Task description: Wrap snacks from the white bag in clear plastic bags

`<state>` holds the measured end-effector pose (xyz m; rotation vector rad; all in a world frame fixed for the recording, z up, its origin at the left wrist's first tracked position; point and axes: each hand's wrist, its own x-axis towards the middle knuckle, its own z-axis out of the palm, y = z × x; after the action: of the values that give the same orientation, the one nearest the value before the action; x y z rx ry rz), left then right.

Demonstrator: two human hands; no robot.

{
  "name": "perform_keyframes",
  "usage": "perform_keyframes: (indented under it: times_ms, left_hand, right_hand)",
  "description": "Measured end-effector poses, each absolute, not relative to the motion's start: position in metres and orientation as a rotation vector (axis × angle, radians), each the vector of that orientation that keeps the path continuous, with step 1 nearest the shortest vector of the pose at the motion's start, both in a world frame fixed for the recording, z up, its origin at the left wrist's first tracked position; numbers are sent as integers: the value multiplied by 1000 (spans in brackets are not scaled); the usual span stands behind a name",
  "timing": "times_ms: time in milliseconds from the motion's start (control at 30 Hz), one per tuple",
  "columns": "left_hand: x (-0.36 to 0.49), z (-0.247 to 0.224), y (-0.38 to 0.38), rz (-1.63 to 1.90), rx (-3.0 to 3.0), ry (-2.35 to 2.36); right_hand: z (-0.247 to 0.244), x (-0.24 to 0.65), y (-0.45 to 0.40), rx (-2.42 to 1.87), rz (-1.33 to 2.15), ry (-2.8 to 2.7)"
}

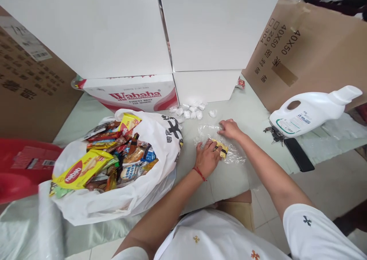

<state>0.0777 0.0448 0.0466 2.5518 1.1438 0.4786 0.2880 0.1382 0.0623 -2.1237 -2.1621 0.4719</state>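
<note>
A small yellow packet with a dark band (223,150) lies on a crumpled sheet of clear plastic film (236,157) on the table. Over the packet's left part lies my left hand (208,157), its fingers curled down on it and a red cord round the wrist. My right hand (230,129) is at the film's far edge, with the fingertips closed together on the plastic. Just beyond the hands sit several small white wrapped lumps (192,111). To the left, a white plastic bag (155,137) gapes, full of snack packets, among them a yellow wafer packet (83,169).
White boxes (212,30) and a Wahaha carton (132,93) stand along the back. Brown cardboard (315,49) rises at the right. A white detergent bottle (309,112), keys (275,134) and a black phone (299,154) lie near the right edge. A plastic roll (51,221) is front left.
</note>
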Motion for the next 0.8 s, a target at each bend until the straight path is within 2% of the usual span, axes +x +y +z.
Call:
perform_keyframes:
  times_ms: [133, 333, 467, 600, 700, 800]
  left_hand:
    - [78, 45, 44, 495, 2546, 1152]
    - [77, 50, 46, 548, 2503, 1150]
    - [71, 42, 56, 658, 2318, 1060]
    - [52, 26, 67, 885, 1989, 907]
    - [33, 23, 70, 1137, 1631, 1099]
    - [22, 29, 68, 1162, 1483, 1464]
  right_hand:
    - [74, 287, 135, -1986, 568, -2171]
    - [97, 269, 61, -1500, 622, -2200]
    - [75, 246, 17, -1449, 732, -2084]
    - [43, 234, 1, -1430, 618, -2068]
    - [32, 233, 0, -1496, 593, -2085]
    - [33, 235, 1, -1550, 604, -2117]
